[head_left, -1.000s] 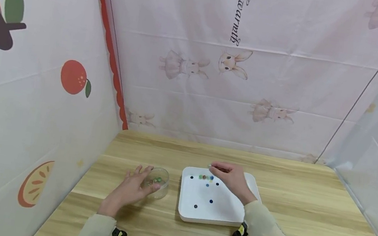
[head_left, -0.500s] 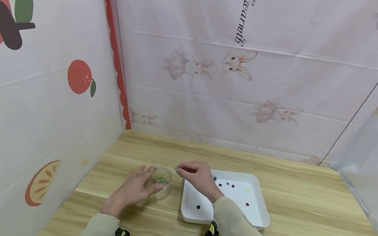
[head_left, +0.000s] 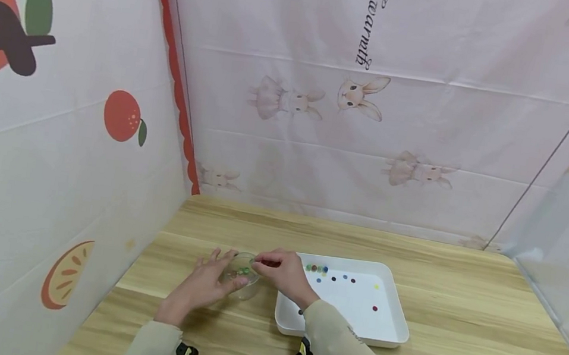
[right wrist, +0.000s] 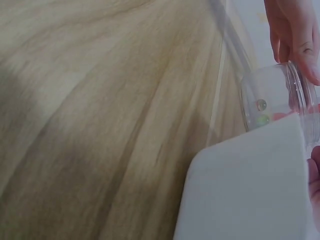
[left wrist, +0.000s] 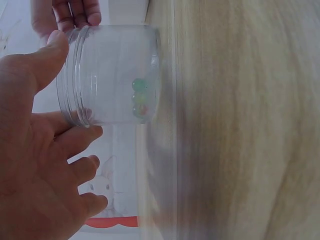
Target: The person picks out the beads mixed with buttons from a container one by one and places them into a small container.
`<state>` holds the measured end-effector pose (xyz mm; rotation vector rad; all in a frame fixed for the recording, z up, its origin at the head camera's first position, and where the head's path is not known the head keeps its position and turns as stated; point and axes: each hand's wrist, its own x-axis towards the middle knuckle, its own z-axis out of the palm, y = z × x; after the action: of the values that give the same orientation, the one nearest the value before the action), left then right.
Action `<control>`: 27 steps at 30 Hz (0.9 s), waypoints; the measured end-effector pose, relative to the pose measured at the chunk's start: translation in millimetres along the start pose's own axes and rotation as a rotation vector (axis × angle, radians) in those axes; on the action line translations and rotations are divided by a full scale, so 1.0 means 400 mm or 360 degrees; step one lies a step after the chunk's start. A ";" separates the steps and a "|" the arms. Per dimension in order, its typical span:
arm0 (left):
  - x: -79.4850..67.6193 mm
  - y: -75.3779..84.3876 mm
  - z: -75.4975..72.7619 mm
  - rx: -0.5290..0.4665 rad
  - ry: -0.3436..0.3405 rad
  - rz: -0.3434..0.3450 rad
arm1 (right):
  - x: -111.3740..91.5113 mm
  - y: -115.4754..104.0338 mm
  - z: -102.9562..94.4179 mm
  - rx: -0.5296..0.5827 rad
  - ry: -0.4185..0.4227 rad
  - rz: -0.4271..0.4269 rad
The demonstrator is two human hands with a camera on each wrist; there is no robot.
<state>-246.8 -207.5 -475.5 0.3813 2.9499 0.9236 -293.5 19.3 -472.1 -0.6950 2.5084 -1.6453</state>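
A clear round plastic jar point(head_left: 246, 293) stands on the wooden table. My left hand point(head_left: 206, 282) grips it near its rim, thumb on the near side and fingers round the far side. Several green-tinted glass marbles point(left wrist: 139, 97) lie at its bottom. My right hand point(head_left: 285, 273) is over the jar's right edge, thumb and forefinger pinching a small glass marble point(head_left: 253, 261) right at the rim. The white tray point(head_left: 352, 321) is under and right of my right forearm. A short row of coloured marbles point(head_left: 317, 269) sits along its back left side.
Small round coloured dots, such as a red dot point(head_left: 374, 309) and a yellow dot point(head_left: 376, 287), are scattered on the tray floor. Wooden tabletop point(head_left: 470, 322) extends to the right. Printed cloth walls point(head_left: 285, 171) enclose the table at back and sides.
My right hand has moved left from above the tray's back edge to the jar's rim, carrying the marble. My left hand keeps its hold on the jar. The head view has shifted slightly.
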 end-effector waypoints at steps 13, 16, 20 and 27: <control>0.001 0.006 -0.002 0.0018 0.0003 -0.0011 | -0.002 0.008 0.010 0.0006 -0.0013 -0.0001; 0.002 0.006 -0.001 0.0018 0.0002 -0.0018 | -0.003 0.005 0.010 0.0020 -0.0021 0.0005; 0.002 0.005 0.000 0.0011 0.0006 -0.0019 | -0.005 0.003 0.005 0.0019 -0.0019 0.0014; 0.002 0.002 0.000 0.0012 0.0009 -0.0024 | -0.002 0.002 -0.040 0.0087 0.0100 0.0051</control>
<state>-247.5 -206.8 -475.1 0.3567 2.9580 0.9132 -297.6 33.8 -466.2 -0.6037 2.4920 -1.7440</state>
